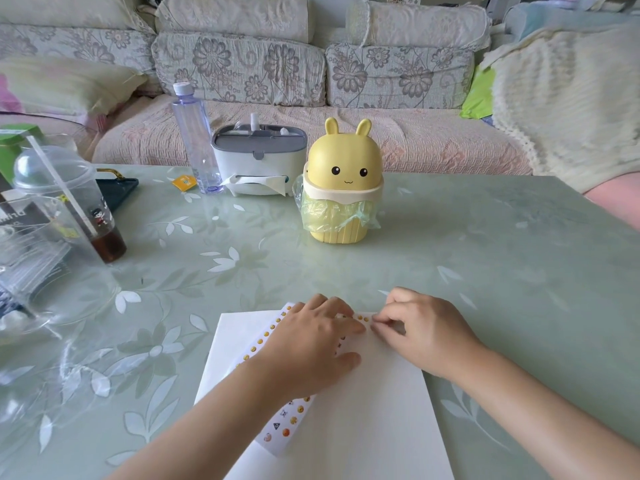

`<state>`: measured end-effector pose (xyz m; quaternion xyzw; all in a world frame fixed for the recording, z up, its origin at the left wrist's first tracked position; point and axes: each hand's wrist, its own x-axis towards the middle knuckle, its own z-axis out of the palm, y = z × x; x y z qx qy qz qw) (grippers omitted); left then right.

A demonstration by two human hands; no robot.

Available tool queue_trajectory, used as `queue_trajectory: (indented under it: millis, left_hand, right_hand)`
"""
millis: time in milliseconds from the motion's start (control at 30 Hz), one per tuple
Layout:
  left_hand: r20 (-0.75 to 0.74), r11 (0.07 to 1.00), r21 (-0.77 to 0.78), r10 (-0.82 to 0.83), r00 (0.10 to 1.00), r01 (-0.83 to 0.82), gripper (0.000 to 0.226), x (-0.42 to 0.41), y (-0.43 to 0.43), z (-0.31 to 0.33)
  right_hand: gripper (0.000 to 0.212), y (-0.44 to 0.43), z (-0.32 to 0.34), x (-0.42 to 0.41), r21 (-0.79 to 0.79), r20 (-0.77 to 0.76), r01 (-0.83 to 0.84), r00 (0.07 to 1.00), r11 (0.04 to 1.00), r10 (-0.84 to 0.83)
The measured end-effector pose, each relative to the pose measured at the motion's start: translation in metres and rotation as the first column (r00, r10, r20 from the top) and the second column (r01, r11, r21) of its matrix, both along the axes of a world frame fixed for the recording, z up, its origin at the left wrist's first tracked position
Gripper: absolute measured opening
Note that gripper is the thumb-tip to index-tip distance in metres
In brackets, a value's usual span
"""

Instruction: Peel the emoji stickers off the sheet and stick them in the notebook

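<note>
The sticker sheet (pixel 273 427) is laid slantwise on the white notebook (pixel 374 427), at the near middle of the worktop (pixel 485 254). It is pressed flat by the left hand (pixel 311 344), whose fingers are spread straight over it. The right hand (pixel 422 330) is set at the sheet's far right corner, its fingers (pixel 381 323) curled and pinched narrowly on the edge there; whether a sticker is lifted cannot be told. The sheet is judged thin, light and limp, easily dragged or creased, so it should be pinned during peeling. Each tiny emoji is best taken by a nail under its rim, since tacky film may curl or tear.
</note>
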<state>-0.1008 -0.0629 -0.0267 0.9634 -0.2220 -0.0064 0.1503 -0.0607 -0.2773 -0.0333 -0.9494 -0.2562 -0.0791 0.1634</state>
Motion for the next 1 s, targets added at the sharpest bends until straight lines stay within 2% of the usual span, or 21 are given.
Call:
queue_trajectory:
  millis: [133, 267, 433, 600, 733, 900, 1000]
  left_hand:
    - [-0.002, 1.0, 0.007, 0.005, 1.0, -0.005, 0.044, -0.001, -0.001, 0.001]
    - [0.009, 1.0, 0.021, 0.02, 1.0, -0.02, 0.044, -0.005, -0.003, 0.002]
    - [0.001, 0.999, 0.017, 0.043, 0.999, -0.043, 0.043, -0.008, -0.006, 0.005]
    - [0.005, 0.999, 0.003, 0.05, 0.999, -0.05, 0.04, -0.008, -0.006, 0.004]
    - [0.004, 0.999, -0.02, 0.033, 0.999, -0.033, 0.046, -0.007, -0.004, -0.001]
    - [0.013, 0.956, -0.29, 0.045, 0.999, -0.04, 0.032, -0.005, 0.005, 0.001]
    - [0.102, 0.924, -0.366, 0.158, 0.982, -0.111, 0.028, -0.006, 0.018, 0.011]
  right_hand:
    - [0.02, -0.003, 0.001, -0.01, -0.041, 0.007, -0.008, 1.0, 0.999, 0.008]
    - [0.034, 0.0, -0.006, -0.019, -0.1, 0.142, -0.023, 0.989, 0.995, 0.037]
    - [0.032, -0.006, -0.008, -0.021, -0.126, 0.226, -0.026, 0.973, 0.992, 0.054]
    - [0.02, -0.008, -0.002, -0.025, -0.16, 0.236, -0.015, 0.97, 0.987, 0.053]
    - [0.027, -0.008, 0.003, -0.024, -0.154, 0.203, 0.043, 0.979, 0.987, -0.011]
    - [0.024, 0.007, 0.016, -0.024, -0.046, 0.14, 0.005, 0.99, 0.999, 0.001]
    - [0.023, 0.024, 0.024, -0.026, -0.029, 0.043, -0.044, 0.998, 0.999, 0.045]
